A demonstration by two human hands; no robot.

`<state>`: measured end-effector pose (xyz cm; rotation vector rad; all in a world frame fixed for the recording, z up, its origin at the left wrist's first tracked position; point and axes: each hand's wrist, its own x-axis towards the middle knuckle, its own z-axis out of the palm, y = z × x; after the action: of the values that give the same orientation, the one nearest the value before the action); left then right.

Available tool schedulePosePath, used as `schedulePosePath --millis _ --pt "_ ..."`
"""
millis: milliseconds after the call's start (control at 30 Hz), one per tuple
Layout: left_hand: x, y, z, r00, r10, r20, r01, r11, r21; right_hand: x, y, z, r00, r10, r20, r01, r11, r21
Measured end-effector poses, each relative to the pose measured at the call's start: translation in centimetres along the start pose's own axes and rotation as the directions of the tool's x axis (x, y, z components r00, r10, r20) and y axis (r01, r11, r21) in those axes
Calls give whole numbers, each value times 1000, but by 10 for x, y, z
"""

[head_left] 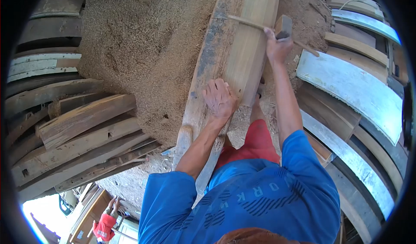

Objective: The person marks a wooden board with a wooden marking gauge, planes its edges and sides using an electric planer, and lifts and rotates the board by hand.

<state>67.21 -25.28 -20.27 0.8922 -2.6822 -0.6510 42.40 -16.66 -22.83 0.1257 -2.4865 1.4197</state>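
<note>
My right hand [278,48] is closed around a wooden marking gauge [247,22]. Its long thin rod lies crosswise over a smooth, pale brown board [251,49], and its dark-ended block [284,25] sits just above my fingers. My left hand [220,99] rests at the near left edge of that board, back up, fingers curled in. Whatever may be under those fingers is hidden. Beneath the board runs a thick, worn wooden beam [199,77] with dark stains.
Wood shavings [143,49] cover the ground to the left. Stacked planks [86,118] line the left side, and more boards, some whitish [351,81], line the right. At lower left, another person in red [105,226] is beside a wooden cabinet [89,218].
</note>
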Motion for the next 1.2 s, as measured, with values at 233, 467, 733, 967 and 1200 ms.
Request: schedulePosePath --millis 233,467,733,967,1200 --pt "5 -1 -4 996 11 94 -18 997 77 33 1 5 991 83 104 -75 994 -82" --pt "110 46 31 984 -84 158 84 996 4 4 -23 -26 978 78 193 -64 995 -75" --pt "130 74 40 993 -108 49 103 990 93 108 -9 34 993 64 102 -56 995 -83" --pt "136 72 44 995 -78 56 74 994 80 128 5 36 974 143 177 -127 987 -100" --pt "203 97 71 998 -59 27 57 994 92 99 -9 24 996 24 89 -20 999 -44"
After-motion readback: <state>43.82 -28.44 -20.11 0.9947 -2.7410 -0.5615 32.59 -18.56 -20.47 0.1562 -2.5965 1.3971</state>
